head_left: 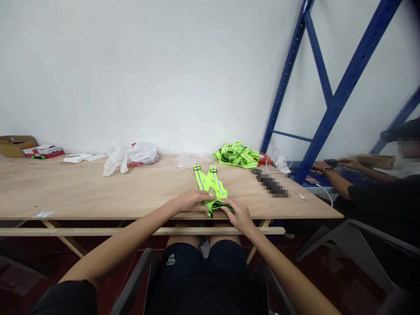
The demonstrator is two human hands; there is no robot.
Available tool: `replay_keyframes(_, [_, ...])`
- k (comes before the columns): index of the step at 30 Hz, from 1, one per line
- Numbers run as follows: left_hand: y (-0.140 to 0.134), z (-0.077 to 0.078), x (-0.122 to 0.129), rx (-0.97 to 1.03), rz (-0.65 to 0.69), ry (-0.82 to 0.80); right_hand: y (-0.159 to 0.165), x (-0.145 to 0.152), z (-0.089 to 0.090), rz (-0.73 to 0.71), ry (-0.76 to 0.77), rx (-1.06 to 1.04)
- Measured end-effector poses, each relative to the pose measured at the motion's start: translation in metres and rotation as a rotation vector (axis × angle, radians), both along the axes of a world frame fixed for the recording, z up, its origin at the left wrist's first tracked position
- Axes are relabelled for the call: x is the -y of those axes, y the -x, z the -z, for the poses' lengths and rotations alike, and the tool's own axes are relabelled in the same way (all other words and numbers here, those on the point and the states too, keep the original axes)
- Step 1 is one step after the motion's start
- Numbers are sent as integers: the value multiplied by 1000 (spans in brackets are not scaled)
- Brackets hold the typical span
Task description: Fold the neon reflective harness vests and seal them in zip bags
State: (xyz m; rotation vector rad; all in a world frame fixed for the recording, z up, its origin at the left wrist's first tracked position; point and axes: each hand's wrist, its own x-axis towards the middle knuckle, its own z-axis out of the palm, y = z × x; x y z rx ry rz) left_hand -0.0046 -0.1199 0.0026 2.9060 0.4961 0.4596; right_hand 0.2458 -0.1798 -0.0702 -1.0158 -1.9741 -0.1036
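Observation:
A neon yellow reflective vest made of straps with grey stripes lies on the wooden table in front of me. Its two shoulder straps, each with a black buckle, stretch away toward the wall. At the table's front edge its waist band is gathered in folds, with black showing inside. My left hand grips the left side of the folds, fingers over the top and thumb below. From the right, my right hand closes on the other end of the folded band. Some fingertips are hidden by the fabric.
Behind the vest lies a heap of similar neon straps. A clear plastic wrapper and a white bag are to its left. A pixelated dark object and a white cable lie right. Beyond the blue rack another person works.

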Motion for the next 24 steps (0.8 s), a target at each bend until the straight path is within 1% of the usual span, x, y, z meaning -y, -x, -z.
replay_keyframes(4, [-9,13,-3,-11,-109,-203,1,-5,-2,30,13,-12])
replay_keyframes(6, [-12,20,-1,-27,-136,-268,3,-4,-1,25,-7,6])
replay_keyframes(10, [-10,32,13,-52,-180,-367,10,1,6,-7,-80,73])
replay_keyframes(13, [-8,39,28,-62,-261,-446,18,6,11,-14,-126,112])
replay_keyframes(16, [-7,43,43,-49,-364,-473,25,10,13,-15,-159,139])
replay_keyframes(18, [-6,45,49,-4,-400,-454,28,12,13,-20,-160,154])
replay_keyframes(24, [1,56,52,115,-387,-398,27,16,11,-82,-129,173])
